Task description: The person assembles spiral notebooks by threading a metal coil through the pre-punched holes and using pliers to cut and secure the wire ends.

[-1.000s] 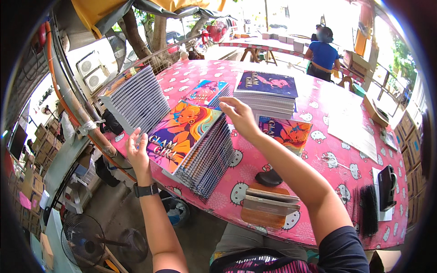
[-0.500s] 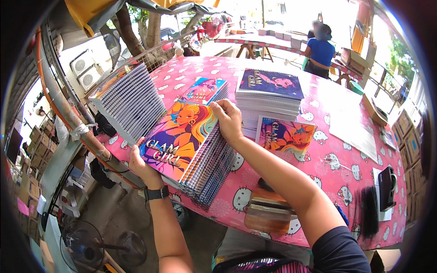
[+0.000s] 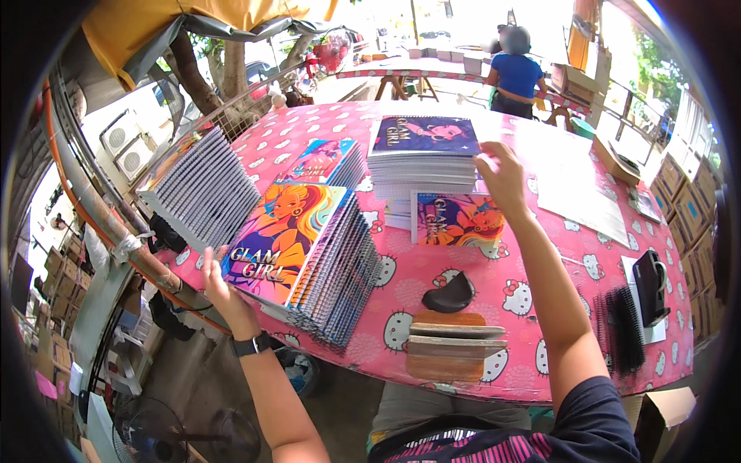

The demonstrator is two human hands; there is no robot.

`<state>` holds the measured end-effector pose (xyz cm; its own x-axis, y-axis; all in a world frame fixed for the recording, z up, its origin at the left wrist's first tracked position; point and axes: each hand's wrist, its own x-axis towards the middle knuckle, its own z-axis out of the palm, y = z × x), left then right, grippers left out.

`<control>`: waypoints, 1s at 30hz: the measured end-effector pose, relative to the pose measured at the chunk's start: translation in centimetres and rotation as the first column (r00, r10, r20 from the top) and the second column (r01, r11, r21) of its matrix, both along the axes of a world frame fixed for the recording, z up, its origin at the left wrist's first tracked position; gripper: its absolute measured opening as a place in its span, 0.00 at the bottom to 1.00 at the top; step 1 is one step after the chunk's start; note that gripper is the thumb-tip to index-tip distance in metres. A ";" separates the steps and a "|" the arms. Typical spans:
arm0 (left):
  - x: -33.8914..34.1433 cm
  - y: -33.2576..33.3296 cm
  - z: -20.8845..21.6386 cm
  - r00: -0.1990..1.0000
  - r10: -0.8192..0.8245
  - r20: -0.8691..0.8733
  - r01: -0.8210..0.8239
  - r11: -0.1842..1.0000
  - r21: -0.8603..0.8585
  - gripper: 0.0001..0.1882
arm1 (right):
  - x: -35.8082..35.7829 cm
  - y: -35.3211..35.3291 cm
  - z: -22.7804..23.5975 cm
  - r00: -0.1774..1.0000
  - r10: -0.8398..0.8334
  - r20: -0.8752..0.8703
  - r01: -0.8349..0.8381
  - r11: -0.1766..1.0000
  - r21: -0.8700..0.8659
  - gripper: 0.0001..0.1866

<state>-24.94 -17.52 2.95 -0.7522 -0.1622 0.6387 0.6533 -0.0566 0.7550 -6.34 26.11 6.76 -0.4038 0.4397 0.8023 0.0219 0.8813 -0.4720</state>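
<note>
My left hand (image 3: pixel 230 299) is open, fingers stretched out along the left side of a tall stack of spiral notebooks (image 3: pixel 287 245). Orange, long-haired cartoon art covers the top one, and the coils face right. My right hand (image 3: pixel 503 176) is at the right edge of a stack of purple-covered notebooks (image 3: pixel 429 134), its fingers bent but apart, with nothing visibly held. Just in front of that stack lies a single notebook (image 3: pixel 460 219) with an orange-haired figure. Another tall notebook stack (image 3: pixel 207 189) leans at the left. Behind the front stack sits a blue-and-pink covered stack (image 3: pixel 323 160).
Wooden blocks (image 3: pixel 455 347) and a black curved piece (image 3: pixel 449 293) lie near the front edge. Black coils (image 3: pixel 620 332) and a black tool (image 3: pixel 652 287) are at the right. Beyond the pink-clothed table (image 3: pixel 540 309), a person in blue (image 3: pixel 515 77) stands at another table.
My right hand has left the front notebook stack and moved right and away to the purple-covered stack. My left hand has let its fingers open beside the front stack. The view has shifted slightly.
</note>
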 end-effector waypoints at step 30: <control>17.1 11.7 -2.8 0.451 -0.838 0.308 0.874 0.484 0.039 0.17 | 22.3 -14.8 -8.3 0.935 0.322 0.147 -0.235 0.875 -0.423 0.10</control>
